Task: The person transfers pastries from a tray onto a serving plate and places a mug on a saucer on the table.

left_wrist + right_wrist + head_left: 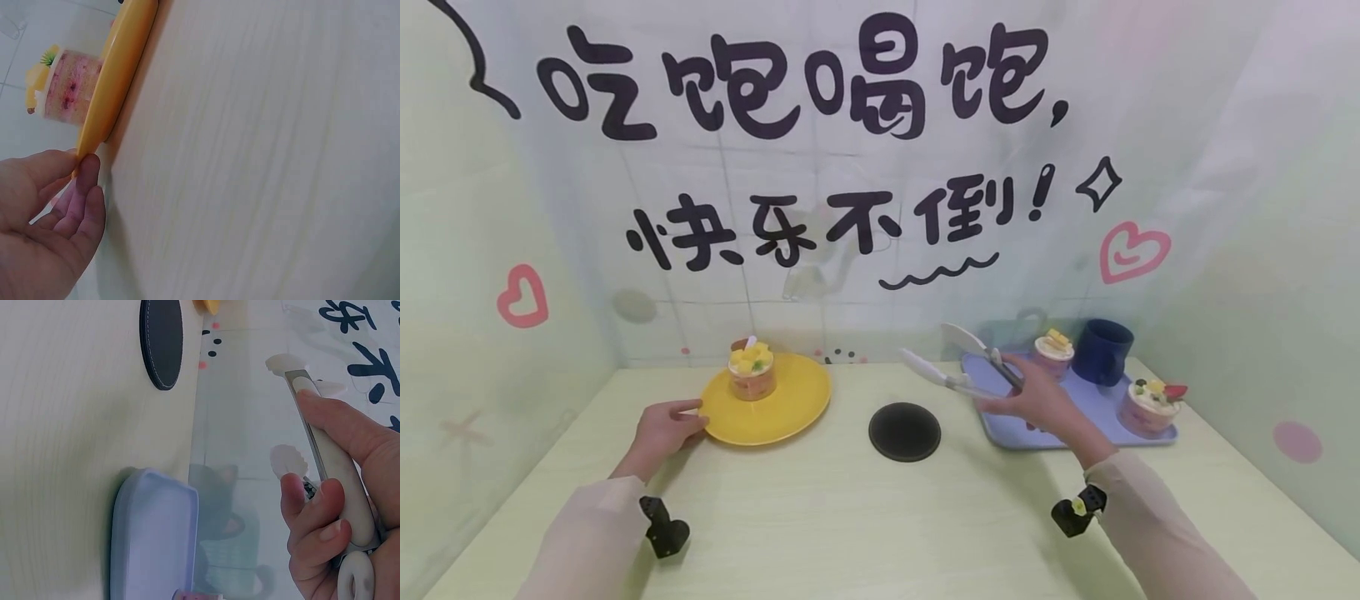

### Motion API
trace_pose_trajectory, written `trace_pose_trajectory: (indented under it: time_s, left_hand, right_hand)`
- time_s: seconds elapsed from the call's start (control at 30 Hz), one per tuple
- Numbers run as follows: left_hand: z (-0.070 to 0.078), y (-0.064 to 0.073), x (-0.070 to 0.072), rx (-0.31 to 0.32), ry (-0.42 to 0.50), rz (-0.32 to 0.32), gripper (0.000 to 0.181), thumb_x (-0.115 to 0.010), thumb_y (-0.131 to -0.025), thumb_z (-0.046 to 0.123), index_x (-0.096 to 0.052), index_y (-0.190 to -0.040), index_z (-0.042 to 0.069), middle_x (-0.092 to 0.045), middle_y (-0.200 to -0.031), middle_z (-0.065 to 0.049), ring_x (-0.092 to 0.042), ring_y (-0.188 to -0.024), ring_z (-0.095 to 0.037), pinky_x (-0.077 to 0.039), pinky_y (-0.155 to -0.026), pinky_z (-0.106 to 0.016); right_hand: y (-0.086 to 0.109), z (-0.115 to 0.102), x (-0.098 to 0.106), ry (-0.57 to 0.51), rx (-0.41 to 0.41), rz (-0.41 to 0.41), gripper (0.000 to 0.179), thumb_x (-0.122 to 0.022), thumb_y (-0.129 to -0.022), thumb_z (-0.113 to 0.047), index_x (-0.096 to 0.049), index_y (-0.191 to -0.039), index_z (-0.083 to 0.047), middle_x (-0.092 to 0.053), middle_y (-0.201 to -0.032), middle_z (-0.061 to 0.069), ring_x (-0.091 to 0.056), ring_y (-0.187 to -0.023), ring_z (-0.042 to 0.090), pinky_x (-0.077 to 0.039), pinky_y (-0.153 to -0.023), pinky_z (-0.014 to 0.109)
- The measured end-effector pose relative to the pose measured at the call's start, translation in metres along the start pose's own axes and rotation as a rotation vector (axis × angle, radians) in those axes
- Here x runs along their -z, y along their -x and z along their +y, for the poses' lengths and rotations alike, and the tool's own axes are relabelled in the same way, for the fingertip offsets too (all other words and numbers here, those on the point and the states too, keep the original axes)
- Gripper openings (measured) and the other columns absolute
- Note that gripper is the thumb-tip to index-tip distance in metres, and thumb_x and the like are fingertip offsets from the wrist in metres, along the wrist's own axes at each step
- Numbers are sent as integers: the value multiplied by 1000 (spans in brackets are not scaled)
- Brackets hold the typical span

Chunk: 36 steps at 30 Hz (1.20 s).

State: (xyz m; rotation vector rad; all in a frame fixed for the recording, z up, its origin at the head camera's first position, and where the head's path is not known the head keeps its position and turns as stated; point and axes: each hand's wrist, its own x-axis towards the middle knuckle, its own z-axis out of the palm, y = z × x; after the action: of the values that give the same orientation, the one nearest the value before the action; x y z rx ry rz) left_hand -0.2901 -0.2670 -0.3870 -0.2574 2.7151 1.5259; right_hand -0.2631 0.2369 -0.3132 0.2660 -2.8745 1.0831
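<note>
At the left, my left hand (667, 432) pinches the rim of a yellow plate (805, 408), thumb on top and fingertips under the edge, as the left wrist view shows. A dessert cup (752, 380) topped with yellow fruit stands upright on that plate. My right hand (1036, 400) grips a pair of tongs (340, 469) with white handles and pale scalloped tips. The tongs are spread, with nothing between their tips, and point left. They are held over the left part of a lavender tray (1015, 433).
On the tray stand a dark blue mug (1102, 352) and two more dessert cups, one (1052, 354) at the back and one (1148, 408) at the front right. A round black coaster (905, 432) lies between plate and tray. A printed curtain (850, 325) hangs behind the table.
</note>
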Motion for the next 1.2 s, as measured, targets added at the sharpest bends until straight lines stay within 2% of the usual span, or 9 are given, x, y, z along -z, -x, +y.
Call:
trace_pose_trajectory:
  time_s: [0.13,0.5,0.73,1.03,1.2]
  left_hand:
    - [-1,0,0,-6,-3,3,51,-58,-89,10,-39,-130,-13,-61,-102,-26,-61,-74,-12,-53,-65,-23]
    - [1,3,-1,-6,6,3,51,-57,-90,11,-39,-130,-14,-58,-109,-29,-62,-76,-14,-53,-68,-26]
    - [-1,4,-1,-1,4,3,51,-56,-90,11,-38,-130,-14,-58,-109,-29,-61,-77,-13,-53,-68,-26]
    - [1,2,0,-8,-5,7,51,-57,-89,11,-39,-130,-13,-57,-111,-29,-62,-78,-14,-53,-69,-25]
    - [0,1,0,2,-11,8,51,-57,-89,12,-39,-131,-12,-57,-111,-29,-61,-78,-15,-53,-70,-27]
  right_hand:
    - [2,5,3,27,-5,1,86,-76,-73,-34,-31,-141,-8,-49,-62,7,-39,-38,14,-36,-36,27]
    - [10,14,13,43,2,3,90,-76,-73,-36,-28,-142,-4,-49,-62,6,-39,-38,14,-38,-36,30]
    - [11,20,19,22,40,2,91,-75,-75,-35,-25,-143,-1,-50,-67,7,-40,-40,14,-41,-36,31]
    - [17,25,27,28,8,10,94,-75,-74,-36,-22,-144,-2,-51,-69,9,-40,-39,14,-42,-37,33]
    - [20,28,32,22,-34,19,95,-75,-73,-39,-24,-143,-1,-61,-79,11,-41,-42,15,-42,-39,33]
